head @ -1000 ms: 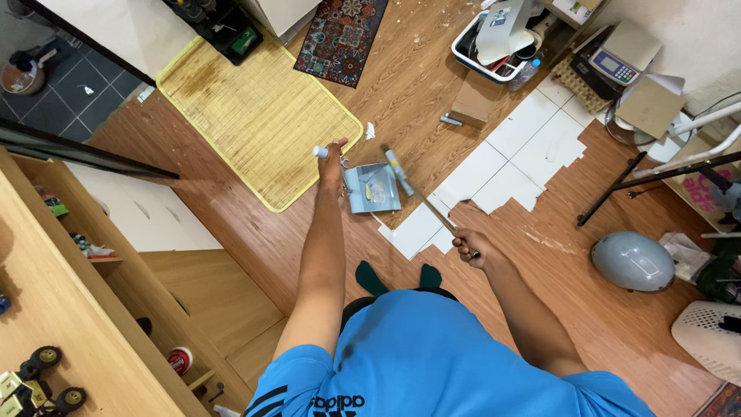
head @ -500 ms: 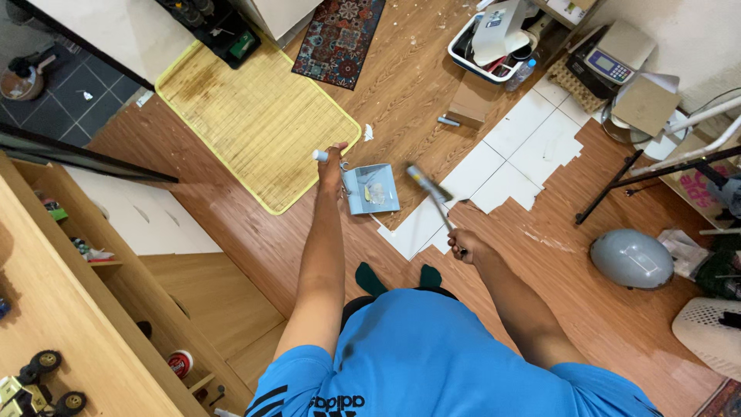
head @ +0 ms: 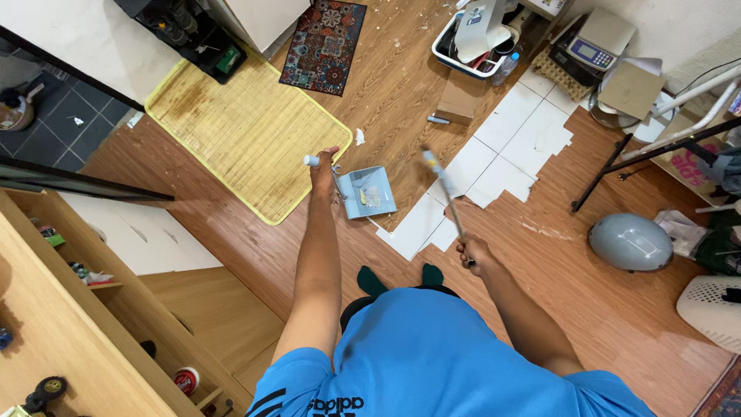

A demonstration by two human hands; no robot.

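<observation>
My left hand (head: 323, 171) grips the white-tipped handle of a pale blue dustpan (head: 367, 192) that rests on the wood-look floor with bits of debris in it. My right hand (head: 472, 252) is closed on the long handle of a small broom (head: 441, 181), whose head is lifted to the right of the dustpan, over the bare white tiles (head: 505, 147). My feet in dark green socks (head: 371, 279) stand just below the dustpan.
A yellow bamboo mat (head: 243, 127) and a patterned rug (head: 323, 46) lie on the left. A white tub (head: 472, 48) of items, a cardboard piece (head: 460, 96), a scale (head: 591, 42), a grey dome (head: 631, 242), a white basket (head: 714, 311) and wooden shelves (head: 93, 309) surround me.
The broom head has swung from over the dustpan to the right and upward, away from it. The left hand and dustpan have stayed in place.
</observation>
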